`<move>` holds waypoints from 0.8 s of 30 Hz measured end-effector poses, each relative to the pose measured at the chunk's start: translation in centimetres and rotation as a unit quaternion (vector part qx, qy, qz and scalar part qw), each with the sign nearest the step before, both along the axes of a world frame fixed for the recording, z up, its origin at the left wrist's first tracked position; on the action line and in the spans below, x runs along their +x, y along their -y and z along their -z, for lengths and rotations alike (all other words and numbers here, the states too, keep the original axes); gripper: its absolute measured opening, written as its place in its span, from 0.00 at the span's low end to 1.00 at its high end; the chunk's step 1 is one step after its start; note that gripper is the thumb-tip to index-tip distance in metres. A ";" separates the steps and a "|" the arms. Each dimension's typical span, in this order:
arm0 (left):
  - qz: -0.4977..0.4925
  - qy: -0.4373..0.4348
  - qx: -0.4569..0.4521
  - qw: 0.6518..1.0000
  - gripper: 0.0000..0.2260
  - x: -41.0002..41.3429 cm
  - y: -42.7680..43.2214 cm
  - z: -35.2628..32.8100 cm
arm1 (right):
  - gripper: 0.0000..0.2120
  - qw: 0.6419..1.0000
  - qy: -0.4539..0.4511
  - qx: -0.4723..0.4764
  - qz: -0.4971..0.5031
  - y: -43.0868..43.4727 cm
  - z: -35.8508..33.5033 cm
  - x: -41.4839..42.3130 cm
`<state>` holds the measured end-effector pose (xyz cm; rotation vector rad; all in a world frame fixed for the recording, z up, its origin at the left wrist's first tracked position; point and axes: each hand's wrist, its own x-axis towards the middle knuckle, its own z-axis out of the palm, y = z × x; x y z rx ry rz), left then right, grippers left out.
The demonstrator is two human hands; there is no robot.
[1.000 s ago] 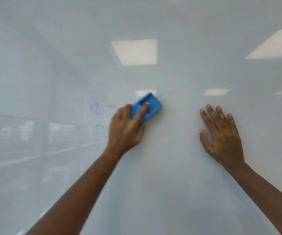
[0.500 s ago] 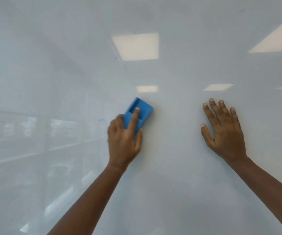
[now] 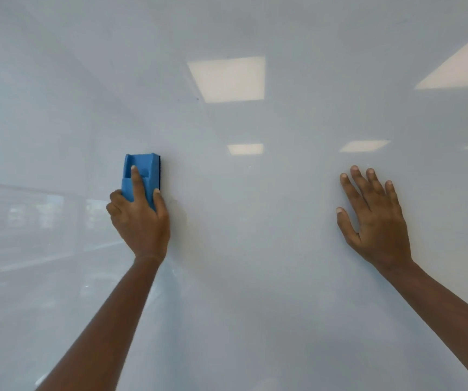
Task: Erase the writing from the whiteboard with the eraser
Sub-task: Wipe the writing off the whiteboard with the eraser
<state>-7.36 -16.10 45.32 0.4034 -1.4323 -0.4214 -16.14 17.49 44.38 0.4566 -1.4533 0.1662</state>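
A glossy whiteboard (image 3: 255, 277) fills the whole view. My left hand (image 3: 139, 221) grips a blue eraser (image 3: 142, 172), which stands upright and is pressed flat against the board left of centre, my index finger lying along its back. My right hand (image 3: 373, 218) rests flat on the board to the right, fingers spread, holding nothing. No writing shows on the board around the eraser.
The board's surface mirrors ceiling light panels (image 3: 228, 79) at the top and right, and a window-like reflection (image 3: 38, 213) at the left. A tiny dark speck (image 3: 197, 99) sits above the eraser.
My left hand swept the eraser leftward and turned it from tilted to upright. The blue marks seen left of the eraser a second ago are gone. My right hand stayed put.
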 end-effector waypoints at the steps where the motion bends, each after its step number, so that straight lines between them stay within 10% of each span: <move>1: 0.006 -0.010 -0.005 1.000 0.22 -0.2 -0.9 0.6 | 0.25 1.000 -0.001 0.000 0.001 0.0 0.0 0.0; 13: -0.002 0.054 -0.411 0.910 0.23 -1.6 -8.3 7.6 | 0.24 1.000 0.003 0.002 -0.009 -0.1 0.0 0.0; 24: 0.015 -0.019 -0.041 0.999 0.22 -0.4 -1.7 2.4 | 0.25 1.000 0.005 0.001 -0.007 0.0 0.0 0.2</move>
